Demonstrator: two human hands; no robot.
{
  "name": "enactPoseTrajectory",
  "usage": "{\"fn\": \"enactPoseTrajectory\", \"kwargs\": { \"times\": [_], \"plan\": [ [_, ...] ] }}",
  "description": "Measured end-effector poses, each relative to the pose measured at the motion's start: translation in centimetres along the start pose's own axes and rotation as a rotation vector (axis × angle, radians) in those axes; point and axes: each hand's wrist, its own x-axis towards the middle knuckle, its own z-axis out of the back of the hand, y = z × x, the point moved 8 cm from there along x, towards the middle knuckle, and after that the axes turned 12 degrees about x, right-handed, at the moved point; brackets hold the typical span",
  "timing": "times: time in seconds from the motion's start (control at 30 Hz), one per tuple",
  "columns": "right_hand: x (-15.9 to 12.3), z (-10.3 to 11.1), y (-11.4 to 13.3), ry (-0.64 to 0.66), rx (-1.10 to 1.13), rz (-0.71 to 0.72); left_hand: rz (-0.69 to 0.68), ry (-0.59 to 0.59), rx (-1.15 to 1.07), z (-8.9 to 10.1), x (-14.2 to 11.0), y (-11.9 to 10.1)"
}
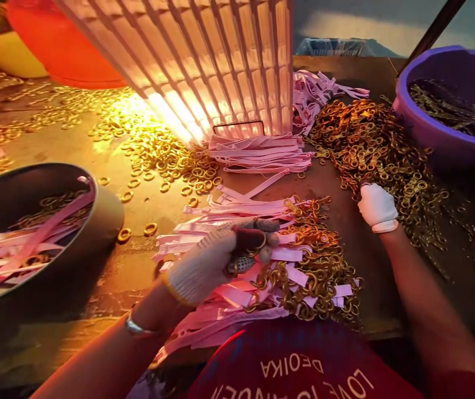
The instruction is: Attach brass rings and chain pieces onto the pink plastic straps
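While the left hand [224, 257] hung over the straps [233, 293] in front of the panel [241, 66], its gloved fingers curled inward, the right hand [378, 208] was bunched at the edge of the clasps [370, 149], to the panel's right. Whether either hand gripped anything, I could not tell. Pink, flat and narrow, the straps overlapped in an uneven pile, mostly lying sideways, with gold fittings [312, 277] clustered at their right ends.
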Motion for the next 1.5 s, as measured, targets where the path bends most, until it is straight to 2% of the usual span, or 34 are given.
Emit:
{"fn": "enactPoseTrajectory", "kwargs": {
  "times": [0.13, 0.23, 0.3, 0.37, 0.43, 0.5, 0.57, 0.7, 0.83, 0.9, 1.0, 1.07, 1.17, 1.2, 1.27, 1.33, 1.4, 1.5],
  "plan": [
    [-0.4, 1.3, -0.5, -0.078, 0.157, 0.058, -0.098, -0.124, 0.176, 0.6, -0.9, -0.1],
    [-2.7, 3.2, 0.6, -0.158, 0.380, 0.135, -0.129, -0.206, 0.333, 0.5, -1.1, -0.6],
    [-5.4, 4.3, 2.9, -0.107, 0.652, 0.253, -0.161, -0.274, 0.409, 0.4, -1.1, -1.1],
    [-8.7, 5.6, 6.5, 0.021, 1.018, 0.442, -0.196, -0.317, 0.433, 0.1, -1.2, -1.6],
    [-11.8, 7.0, 10.1, 0.117, 1.169, 0.635, -0.205, -0.306, 0.405, -0.4, -1.2, -1.7],
    [-13.9, 7.9, 12.9, 0.151, 1.126, 0.760, -0.195, -0.242, 0.367, -1.0, -1.2, -1.4],
    [-14.6, 8.3, 14.4, 0.117, 1.047, 0.806, -0.203, -0.194, 0.374, -1.6, -1.3, -1.2],
    [-14.8, 8.6, 15.8, -0.001, 0.850, 0.807, -0.286, -0.228, 0.443, -2.2, -1.9, -2.0],
    [-15.5, 7.9, 17.6, 0.056, 0.542, 0.773, -0.374, -0.207, 0.332, -3.4, -2.3, -3.0],
    [-15.9, 7.6, 18.2, 0.078, 0.425, 0.741, -0.370, -0.206, 0.262, -3.8, -2.4, -3.1],
    [-16.3, 7.5, 18.2, 0.071, 0.371, 0.681, -0.305, -0.211, 0.198, -3.8, -2.1, -2.7],
    [-16.2, 6.8, 17.4, 0.109, 0.438, 0.617, -0.266, -0.192, 0.214, -3.4, -1.1, -2.9],
    [-14.9, 5.8, 14.9, 0.115, 0.695, 0.472, -0.236, -0.141, 0.489, -2.5, 2.3, -4.7],
    [-14.3, 5.6, 13.9, 0.074, 0.807, 0.436, -0.245, -0.164, 0.644, -1.9, 3.8, -5.9],
    [-13.2, 5.3, 12.0, -0.036, 1.023, 0.402, -0.337, -0.364, 1.001, -0.3, 6.5, -9.2],
    [-12.1, 4.6, 10.7, -0.092, 1.185, 0.400, -0.377, -0.446, 1.084, 0.4, 9.1, -11.4],
    [-11.2, 3.7, 9.9, -0.102, 1.274, 0.389, -0.417, -0.473, 1.138, 0.2, 11.0, -12.4],
    [-10.5, 3.0, 9.5, -0.107, 1.285, 0.362, -0.481, -0.483, 1.257, -1.1, 12.6, -12.4]
  ]
}}
